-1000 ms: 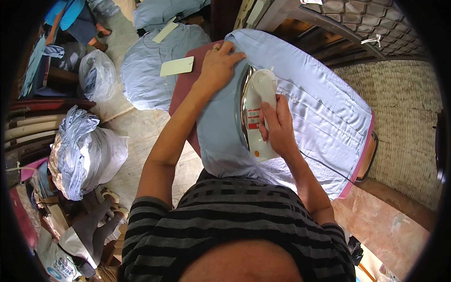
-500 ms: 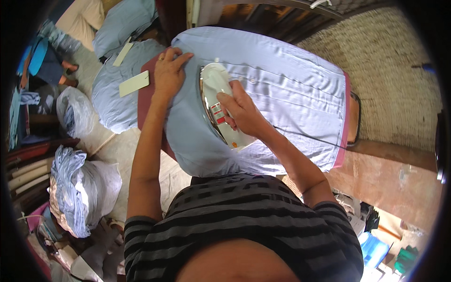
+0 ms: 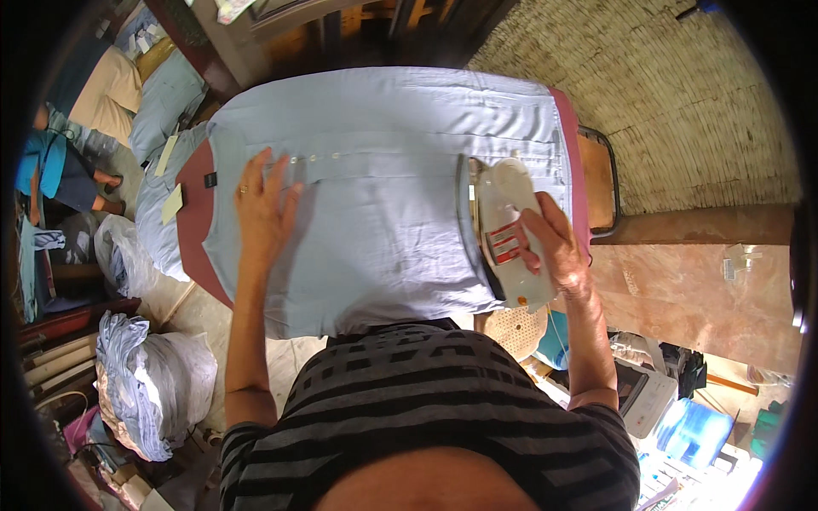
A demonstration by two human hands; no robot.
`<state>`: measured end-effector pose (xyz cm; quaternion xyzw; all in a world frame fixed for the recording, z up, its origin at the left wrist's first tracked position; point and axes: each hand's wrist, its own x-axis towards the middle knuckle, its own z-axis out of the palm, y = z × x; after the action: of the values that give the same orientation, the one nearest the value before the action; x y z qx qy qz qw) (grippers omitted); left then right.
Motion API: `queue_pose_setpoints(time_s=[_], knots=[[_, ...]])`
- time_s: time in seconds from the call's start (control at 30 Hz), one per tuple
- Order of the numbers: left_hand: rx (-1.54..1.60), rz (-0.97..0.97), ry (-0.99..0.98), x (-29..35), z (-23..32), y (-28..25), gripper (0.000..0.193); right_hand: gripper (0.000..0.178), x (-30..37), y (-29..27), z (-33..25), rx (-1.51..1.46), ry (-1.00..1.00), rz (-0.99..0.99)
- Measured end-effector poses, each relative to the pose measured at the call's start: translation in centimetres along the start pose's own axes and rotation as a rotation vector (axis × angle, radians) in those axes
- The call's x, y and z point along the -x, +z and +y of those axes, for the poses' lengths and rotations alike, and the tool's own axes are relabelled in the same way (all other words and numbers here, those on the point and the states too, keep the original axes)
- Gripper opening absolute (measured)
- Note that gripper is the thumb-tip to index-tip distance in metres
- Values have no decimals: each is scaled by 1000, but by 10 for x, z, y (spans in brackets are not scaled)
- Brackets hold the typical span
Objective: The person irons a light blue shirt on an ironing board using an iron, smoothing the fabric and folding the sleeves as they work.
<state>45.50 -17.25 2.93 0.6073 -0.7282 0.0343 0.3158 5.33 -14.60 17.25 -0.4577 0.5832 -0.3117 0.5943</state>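
A light blue shirt with white buttons lies spread over an ironing board with a dark red cover. Toward the board's right end, my right hand is wrapped round the handle of a white iron. The iron seems tilted up on the shirt's right part; whether its soleplate touches the cloth I cannot tell. On the shirt's left part rests my left hand, fingers spread near the row of buttons. It holds nothing.
Folded blue garments with pale tags lie beyond the board's left end. A bulging plastic bag of clothes stands at lower left. At right are a wooden panel and a woven mat. A person in blue is at far left.
The iron has moved with my right hand from the shirt's left-middle to its right part. My left hand has come off the board's left edge onto the shirt, which now lies smoother.
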Motion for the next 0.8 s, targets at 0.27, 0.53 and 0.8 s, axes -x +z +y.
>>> queue_pose_setpoints(time_s=[0.27,0.53,0.8], knots=[[-58,-98,-23,-7,120,77,60,17,-67,-89,35,255,-155,-36],[-184,-132,-167,-7,135,101,69,41,-185,-107,35,1252,-1064,25],[-219,-170,-176,-8,141,98,69,40,-119,-166,56,1214,-1180,-4]])
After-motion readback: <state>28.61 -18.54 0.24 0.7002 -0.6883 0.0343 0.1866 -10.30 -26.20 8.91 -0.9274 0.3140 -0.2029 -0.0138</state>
